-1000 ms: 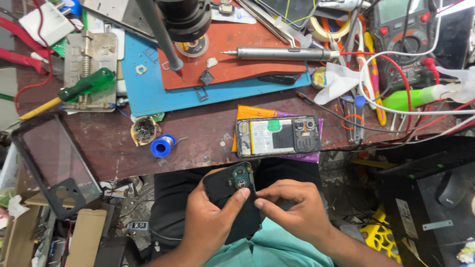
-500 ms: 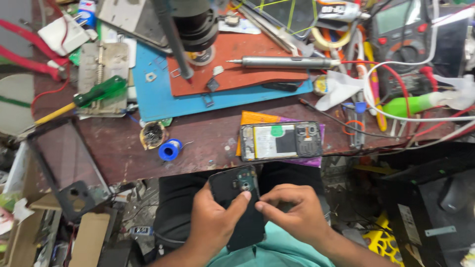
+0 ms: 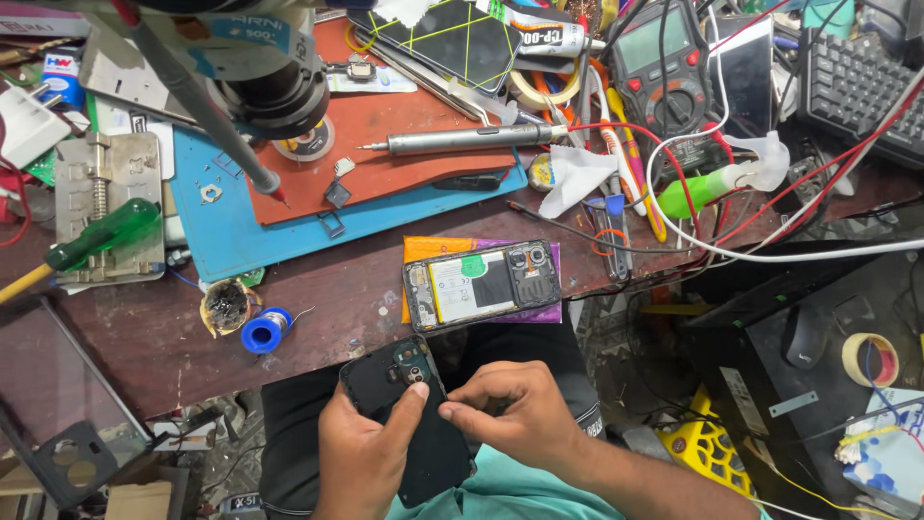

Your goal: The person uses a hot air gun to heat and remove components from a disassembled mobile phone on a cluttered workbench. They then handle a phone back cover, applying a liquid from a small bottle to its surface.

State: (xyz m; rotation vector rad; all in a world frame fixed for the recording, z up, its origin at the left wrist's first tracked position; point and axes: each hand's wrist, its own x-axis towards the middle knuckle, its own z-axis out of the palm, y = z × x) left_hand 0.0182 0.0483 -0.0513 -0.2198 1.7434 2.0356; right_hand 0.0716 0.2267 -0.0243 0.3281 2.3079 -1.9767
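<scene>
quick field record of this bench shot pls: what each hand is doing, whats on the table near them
left hand: left hand grips the black phone back cover, thumb by its camera cutout
right hand: right hand pinches at the cover's edge, fingertips together
nearest on bench: opened phone, insides up, lying on orange and purple sheets
left of it: blue solder spool
further back: blue mat, red mat with a grey pen-shaped tool
bench: brown table

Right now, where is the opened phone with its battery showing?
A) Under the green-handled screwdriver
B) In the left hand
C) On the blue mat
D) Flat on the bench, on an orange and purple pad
D: the opened phone lies flat on the bench over the orange and purple pad, while both hands hold the black back cover lower down.
</scene>
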